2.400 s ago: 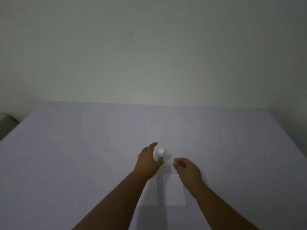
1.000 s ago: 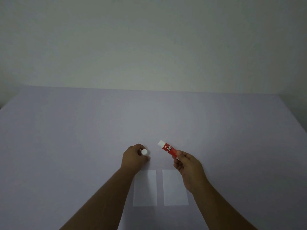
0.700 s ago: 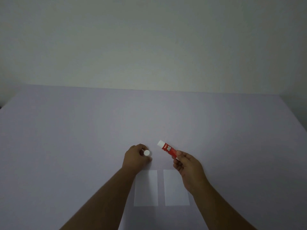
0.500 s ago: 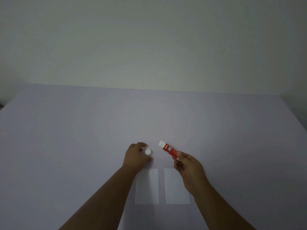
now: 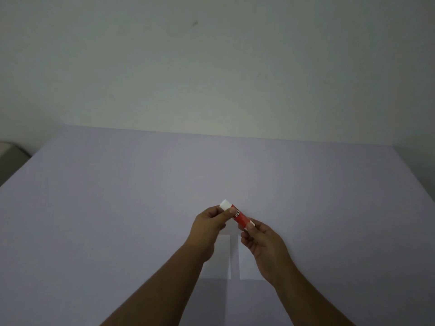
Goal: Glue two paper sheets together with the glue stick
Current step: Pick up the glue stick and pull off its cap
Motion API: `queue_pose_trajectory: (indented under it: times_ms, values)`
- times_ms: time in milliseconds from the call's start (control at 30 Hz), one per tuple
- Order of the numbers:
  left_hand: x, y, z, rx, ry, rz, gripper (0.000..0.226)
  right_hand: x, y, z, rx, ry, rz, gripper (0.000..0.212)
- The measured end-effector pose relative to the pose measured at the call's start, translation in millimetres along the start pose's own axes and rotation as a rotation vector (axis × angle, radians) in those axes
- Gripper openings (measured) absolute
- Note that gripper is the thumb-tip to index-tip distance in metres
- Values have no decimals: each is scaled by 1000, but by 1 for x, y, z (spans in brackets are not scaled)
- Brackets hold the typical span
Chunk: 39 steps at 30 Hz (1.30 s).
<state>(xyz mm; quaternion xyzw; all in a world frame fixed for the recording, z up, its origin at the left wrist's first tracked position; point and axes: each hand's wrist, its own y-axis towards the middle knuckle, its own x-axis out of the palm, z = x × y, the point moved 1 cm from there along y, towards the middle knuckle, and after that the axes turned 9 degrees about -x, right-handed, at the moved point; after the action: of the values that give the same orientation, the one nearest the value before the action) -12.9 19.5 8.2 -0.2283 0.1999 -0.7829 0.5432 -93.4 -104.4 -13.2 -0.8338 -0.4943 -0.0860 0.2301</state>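
A red glue stick (image 5: 240, 217) with a white cap (image 5: 225, 204) is held tilted above the table between both hands. My left hand (image 5: 208, 225) pinches its upper, capped end. My right hand (image 5: 261, 241) grips its lower white base. Two small white paper sheets lie side by side on the table below the hands, with a narrow gap between them. My left forearm partly covers the left sheet (image 5: 222, 260), and my right hand partly covers the right sheet (image 5: 247, 267).
The pale lilac table (image 5: 117, 208) stretches wide to both sides and back to a plain wall. A grey object (image 5: 9, 158) sits beyond the table's far left corner. The room is dim.
My left hand, which held the white cap apart from the stick, has come over to the stick's tip. The cap now sits on the stick, and both hands hold it.
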Motion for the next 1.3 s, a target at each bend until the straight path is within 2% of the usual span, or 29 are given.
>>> queue_pose_trajectory:
  times_ms: [100,233,333,400,433,500,600,767,833,933,1033,1133,1200,1300]
  values:
    - [-3,-8,-1,9,-1,-19,27,3,-7,-2,114,2,10,34]
    - [-7,-15,3,40,35,-47,24,10,-13,0,277,-86,-3,61]
    - [-10,-18,8,52,36,-50,23,8,-17,3,138,-104,-30,44]
    - [-12,-20,9,52,38,-59,24,5,-19,0,9,-110,-45,42]
    - [-12,-21,8,48,39,-67,24,4,-20,-1,12,-90,-47,43]
    - [-11,-23,8,43,39,-91,21,4,-22,-1,134,-14,-35,42]
    - [-9,-24,9,39,63,-110,16,6,-23,-2,288,-26,-14,53]
    - [-5,-23,10,49,36,-76,20,3,-22,-5,78,28,-9,45]
    - [-3,-24,10,48,28,-95,18,2,-24,-5,154,58,-10,40]
    - [0,-24,11,51,41,-107,16,1,-26,-6,275,39,-17,54]
    - [-1,-24,11,47,22,-79,22,3,-27,-5,184,62,-17,45]
    - [-1,-25,12,43,7,-79,20,0,-28,-6,90,32,-30,45]
    - [1,-26,13,43,18,-100,16,-1,-31,-8,179,91,-67,40]
    - [0,-27,16,42,42,-109,13,3,-34,-10,252,131,-86,45]
